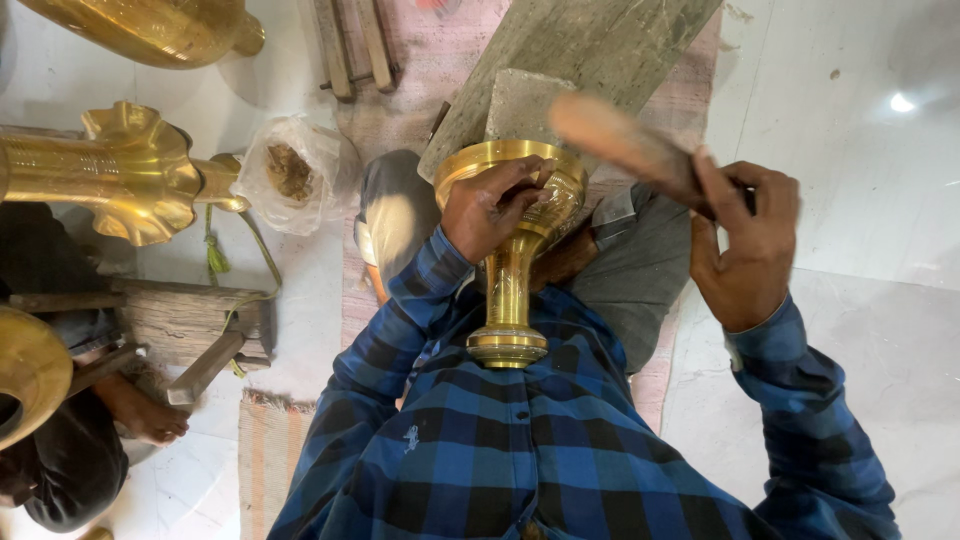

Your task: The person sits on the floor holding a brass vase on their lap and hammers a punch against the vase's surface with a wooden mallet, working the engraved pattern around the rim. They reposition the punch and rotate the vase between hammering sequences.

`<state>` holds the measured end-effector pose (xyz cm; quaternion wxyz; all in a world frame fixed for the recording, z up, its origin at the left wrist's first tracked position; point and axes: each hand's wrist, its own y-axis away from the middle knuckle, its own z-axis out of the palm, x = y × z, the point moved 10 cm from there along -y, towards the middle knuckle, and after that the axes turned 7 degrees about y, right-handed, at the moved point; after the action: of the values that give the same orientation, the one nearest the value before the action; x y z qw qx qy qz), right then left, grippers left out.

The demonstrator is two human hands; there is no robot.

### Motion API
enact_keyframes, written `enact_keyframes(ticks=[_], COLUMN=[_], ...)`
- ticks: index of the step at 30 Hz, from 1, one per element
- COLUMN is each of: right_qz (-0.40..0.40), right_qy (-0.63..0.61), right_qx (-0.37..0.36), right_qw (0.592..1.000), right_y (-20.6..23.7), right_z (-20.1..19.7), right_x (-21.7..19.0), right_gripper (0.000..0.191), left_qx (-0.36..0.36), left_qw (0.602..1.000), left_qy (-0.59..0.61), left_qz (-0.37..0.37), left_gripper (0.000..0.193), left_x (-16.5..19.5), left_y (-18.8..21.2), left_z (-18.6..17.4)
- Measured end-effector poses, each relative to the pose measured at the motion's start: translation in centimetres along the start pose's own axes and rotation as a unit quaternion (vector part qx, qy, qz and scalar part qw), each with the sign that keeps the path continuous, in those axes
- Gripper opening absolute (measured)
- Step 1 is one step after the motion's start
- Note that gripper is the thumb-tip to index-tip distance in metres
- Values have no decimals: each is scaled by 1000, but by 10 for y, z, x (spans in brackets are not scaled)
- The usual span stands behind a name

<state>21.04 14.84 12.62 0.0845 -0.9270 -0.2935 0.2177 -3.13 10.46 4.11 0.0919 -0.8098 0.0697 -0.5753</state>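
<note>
A shiny brass lamp stand [509,285] with a flared cup top rests in my lap, its base against my blue checked shirt. My left hand [490,208] is closed over the cup's rim, and something small may sit between the fingers, though I cannot make it out. My right hand [745,245] grips a wooden mallet [625,143], raised and blurred, just right of the cup.
A grey wooden plank [580,50] leans across my knees. At the left lie large brass pieces [130,170], a plastic bag of brown material [290,175] and a wooden block [190,320]. Another person's foot [150,415] rests on the white floor.
</note>
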Motion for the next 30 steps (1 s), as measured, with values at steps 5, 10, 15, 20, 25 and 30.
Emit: enact_keyframes(ticks=[5, 10, 15, 20, 25, 30], right_qz=[-27, 31, -4, 9, -23, -87], right_qy=[40, -104, 113, 14, 8, 113], right_qx=[-3, -10, -70, -134, -131, -103], right_qw=[999, 994, 991, 991, 991, 985], right_y=[6, 14, 21, 20, 5, -16], right_z=[3, 9, 24, 50, 56, 41], right_x=[-6, 4, 3, 8, 7, 2], right_gripper=[60, 58, 69, 70, 67, 67], left_qx=[14, 6, 114, 209, 233, 188], left_qw=[998, 999, 991, 962, 953, 975], left_qy=[-53, -36, 14, 159, 154, 111], left_qz=[-21, 37, 64, -71, -116, -49], left_gripper=[34, 33, 25, 37, 35, 32], left_x=[6, 18, 14, -26, -38, -19], left_y=[0, 0, 7, 26, 33, 25], left_z=[0, -3, -21, -34, -22, -8])
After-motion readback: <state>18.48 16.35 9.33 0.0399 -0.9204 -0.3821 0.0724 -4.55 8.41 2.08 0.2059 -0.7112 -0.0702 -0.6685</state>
